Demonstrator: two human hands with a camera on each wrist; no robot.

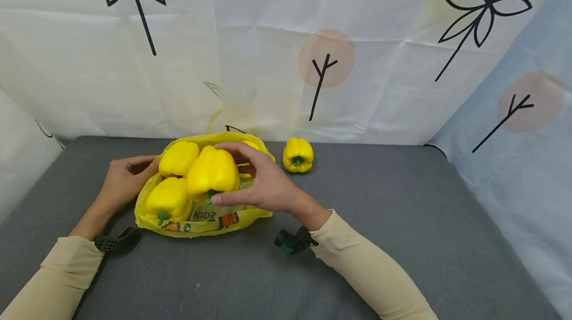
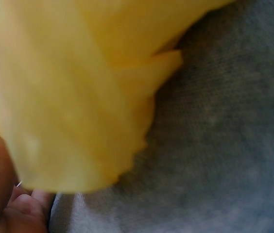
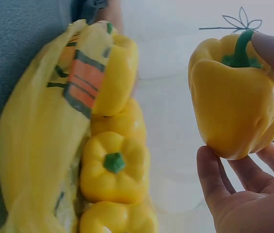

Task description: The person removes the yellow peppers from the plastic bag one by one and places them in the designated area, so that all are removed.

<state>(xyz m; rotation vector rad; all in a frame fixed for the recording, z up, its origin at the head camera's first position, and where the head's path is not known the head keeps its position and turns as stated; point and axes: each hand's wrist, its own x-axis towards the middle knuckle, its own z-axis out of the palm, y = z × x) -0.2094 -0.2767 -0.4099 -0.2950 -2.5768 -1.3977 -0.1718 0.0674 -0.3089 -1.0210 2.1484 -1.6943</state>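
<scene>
Tan sleeves [image 1: 373,265] foremost, pepper [image 1: 212,171] held

Right hand [image 1: 274,186] grips this pepper between thumb and fingers, above the yellow bag [image 1: 254,216]. Left hand [image 1: 122,183] touches the bag rim; finger closure cannot be determined. A loose pepper [image 1: 298,155] lies at right rear.

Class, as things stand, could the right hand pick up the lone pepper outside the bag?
Probably not yet: the right hand holds another pepper, which likely needs releasing first. Otherwise, nothing seems to block its way to the lone pepper.
</scene>
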